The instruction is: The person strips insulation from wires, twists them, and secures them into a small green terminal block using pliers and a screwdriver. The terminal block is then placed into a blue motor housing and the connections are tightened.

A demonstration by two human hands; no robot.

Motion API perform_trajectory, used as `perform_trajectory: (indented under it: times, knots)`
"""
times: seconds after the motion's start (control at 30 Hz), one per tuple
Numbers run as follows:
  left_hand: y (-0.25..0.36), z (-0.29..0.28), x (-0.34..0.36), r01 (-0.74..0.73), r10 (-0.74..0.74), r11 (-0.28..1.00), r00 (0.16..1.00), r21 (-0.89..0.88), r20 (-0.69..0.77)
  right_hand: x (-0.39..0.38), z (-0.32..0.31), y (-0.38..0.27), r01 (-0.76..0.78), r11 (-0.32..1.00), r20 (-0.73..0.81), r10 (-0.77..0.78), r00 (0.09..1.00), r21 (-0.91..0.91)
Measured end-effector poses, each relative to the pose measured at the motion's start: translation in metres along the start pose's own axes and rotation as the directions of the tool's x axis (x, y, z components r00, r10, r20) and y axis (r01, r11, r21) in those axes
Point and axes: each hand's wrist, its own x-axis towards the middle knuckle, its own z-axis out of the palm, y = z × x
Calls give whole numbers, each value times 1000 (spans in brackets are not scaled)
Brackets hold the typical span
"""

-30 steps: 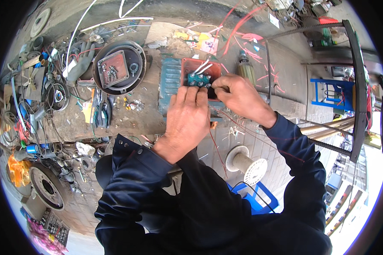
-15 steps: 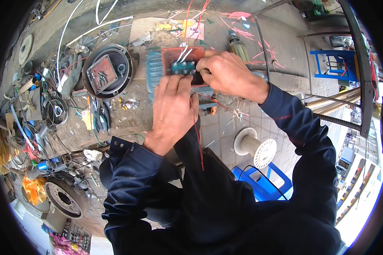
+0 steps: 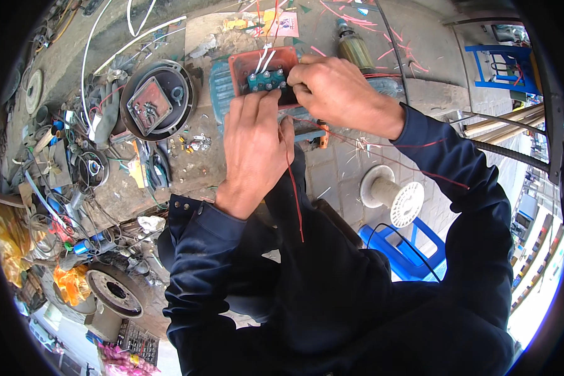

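Observation:
A motor with a ribbed teal body [image 3: 221, 94] lies on the workbench, its red terminal box [image 3: 237, 66] uncovered. Inside sits a teal terminal block [image 3: 266, 80] with metal studs, and white-sleeved leads [image 3: 267, 60] rise behind it. My left hand [image 3: 252, 147] rests over the box's near edge, fingertips at the block; a thin red wire [image 3: 296, 200] hangs from beside its thumb. Curled in a pinch at the box's right side, my right hand [image 3: 348, 97] hides what its fingertips hold. More red wires [image 3: 413, 164] trail below it across my right sleeve.
Left of the motor stands a round dark housing [image 3: 185, 78] holding a red square cover [image 3: 149, 108] with screws. Pliers [image 3: 160, 164] and small fittings lie nearer. A wire-wound motor part [image 3: 355, 49] lies beyond my right hand. A white spool [image 3: 391, 195] and blue stool [image 3: 407, 254] stand below right.
The whole view has shifted slightly. Both hands stay at the terminal box with little movement. Red wire ends now stretch rightward over my right sleeve.

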Motion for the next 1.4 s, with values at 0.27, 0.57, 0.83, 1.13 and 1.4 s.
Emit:
perform_trajectory:
  times: [0.27, 0.57, 0.83, 1.13, 1.4]
  knots:
    - [0, 0, 0, -1, 1, 1000, 1000, 12, 3, 2, 1, 5, -181, 947, 71, 168, 983, 264]
    - [-3, 3, 0, -35, 35, 998, 999, 47, 8, -1, 6, 4, -190, 901, -2, 206, 978, 390]
    - [-1, 2, 2, -46, 45, 996, 999, 73, 12, 2, 0, 7, -287, 869, 157, 243, 957, 402]
    - [-3, 5, 1, -24, 24, 999, 1000, 23, -20, 3, 2, 11, -311, 836, 183, 254, 950, 451]
    - [-3, 6, 1, -49, 49, 996, 999, 77, 2, -3, 3, 9, -501, 550, 283, 435, 855, 668]
